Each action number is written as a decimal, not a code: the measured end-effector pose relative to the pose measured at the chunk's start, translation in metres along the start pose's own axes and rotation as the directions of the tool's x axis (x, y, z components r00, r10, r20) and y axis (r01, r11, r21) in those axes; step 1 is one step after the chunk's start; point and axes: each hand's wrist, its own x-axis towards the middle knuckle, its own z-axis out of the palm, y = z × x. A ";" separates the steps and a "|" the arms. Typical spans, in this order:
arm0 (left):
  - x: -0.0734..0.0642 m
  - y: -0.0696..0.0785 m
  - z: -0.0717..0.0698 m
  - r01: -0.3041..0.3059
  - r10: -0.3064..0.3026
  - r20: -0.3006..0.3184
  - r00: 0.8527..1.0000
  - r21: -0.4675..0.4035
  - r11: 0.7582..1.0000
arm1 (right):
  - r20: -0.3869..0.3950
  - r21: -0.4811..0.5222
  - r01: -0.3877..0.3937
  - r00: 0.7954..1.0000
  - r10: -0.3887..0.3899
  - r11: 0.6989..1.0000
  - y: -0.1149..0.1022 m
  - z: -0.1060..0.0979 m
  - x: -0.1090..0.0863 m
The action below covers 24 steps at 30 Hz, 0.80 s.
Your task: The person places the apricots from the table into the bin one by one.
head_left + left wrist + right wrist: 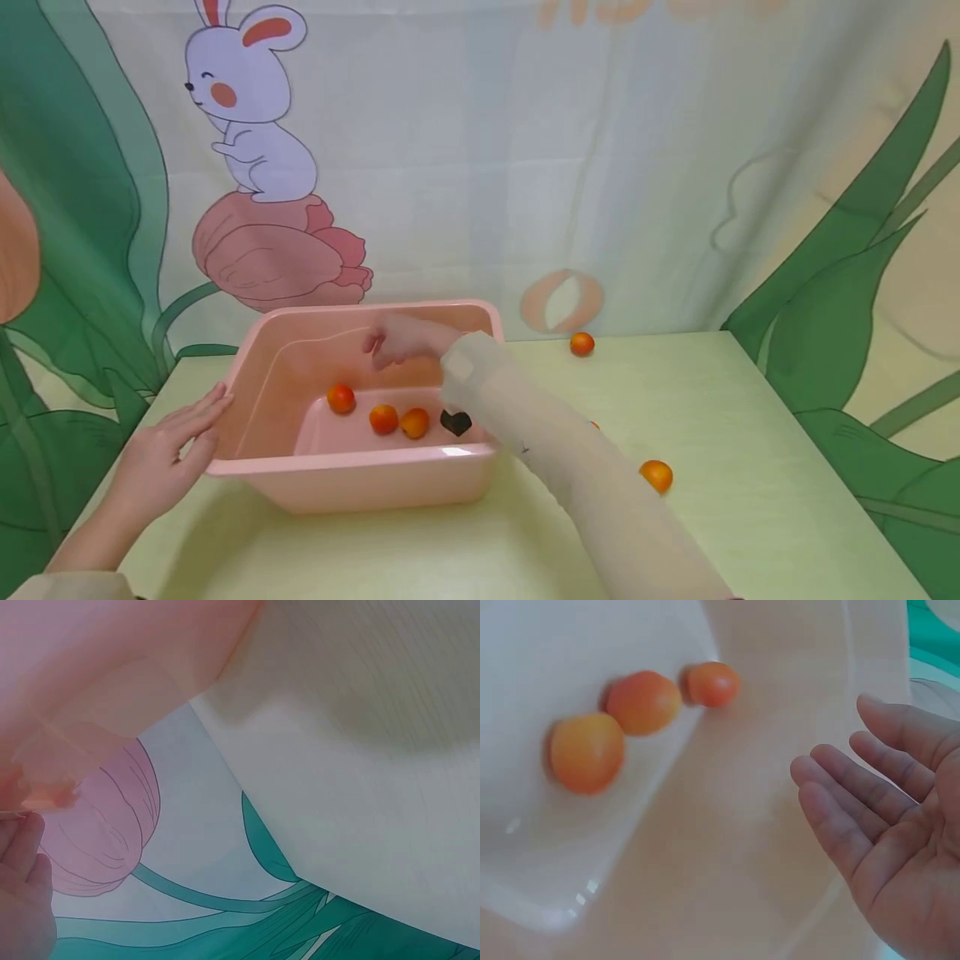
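A pink plastic basin (360,462) stands on the table, with three small orange-red fruits inside: one fruit (341,398) at the left, another fruit (383,419) mid-floor and a third fruit (415,422) beside it. Over the basin, near its far wall, is my right hand (405,340). In the right wrist view this hand (900,817) holds nothing, its fingers loosely extended and apart from the fruits. My left hand (168,458) rests with straight fingers against the basin's left rim. Only part of that hand (26,885) shows in the left wrist view.
On the table (765,467) right of the basin lie a fruit (582,343) near the back edge and another fruit (657,475) beside my right sleeve (577,475). A further fruit (595,426) is mostly hidden by the sleeve. A printed curtain (450,167) hangs behind.
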 end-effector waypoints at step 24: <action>0.004 0.000 0.000 0.021 -0.020 0.046 0.999 -0.033 0.999 | -0.257 -0.163 0.051 0.962 -0.092 0.985 -0.003 -0.077 -0.042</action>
